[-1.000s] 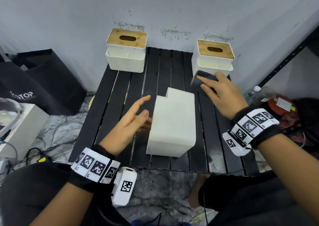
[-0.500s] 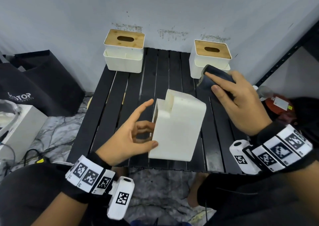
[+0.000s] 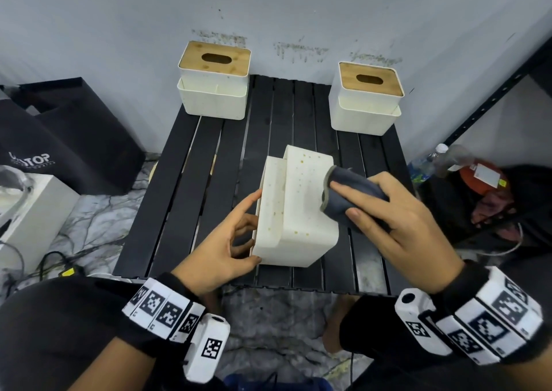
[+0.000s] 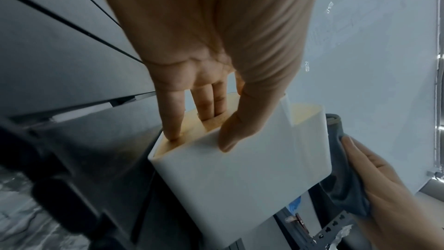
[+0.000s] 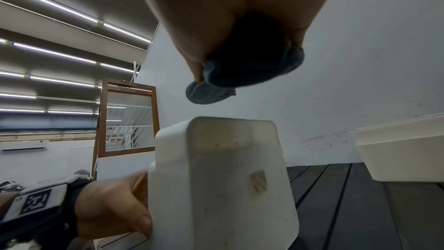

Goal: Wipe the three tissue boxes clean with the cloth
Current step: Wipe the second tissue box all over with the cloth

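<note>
Here, left of the table [image 3: 167,199], sit a black bag [image 3: 68,140] and a white case [image 3: 33,217] on the marbled floor, with cables trailing beside them. Left hand [image 3: 221,250]: thumb on the near face of the middle tissue box [image 3: 298,211], fingers curled into its open side, so it grips the box and props it tilted on the slats. That box lies on its side at the table's middle; its upturned face shows yellowish specks. Right hand [image 3: 397,226]: fingers wrapped around the bunched dark cloth [image 3: 349,196], whose front edge looks to touch the box's upper right edge in the head view, though the right wrist view shows it just above. To do the wipe well, I judge: keep the left grip firm so the box does not skid, flatten the cloth against the speckled face, stroke across toward the stepped edge, then turn the box for the remaining faces. Two more boxes stand against the wall, rear left box [image 3: 213,80] and rear right box [image 3: 367,98], both well apart from the hands. Right of the table: a bottle [image 3: 433,160] and clutter under a shelf upright [image 3: 490,101]; nothing blocks the stroke.
</note>
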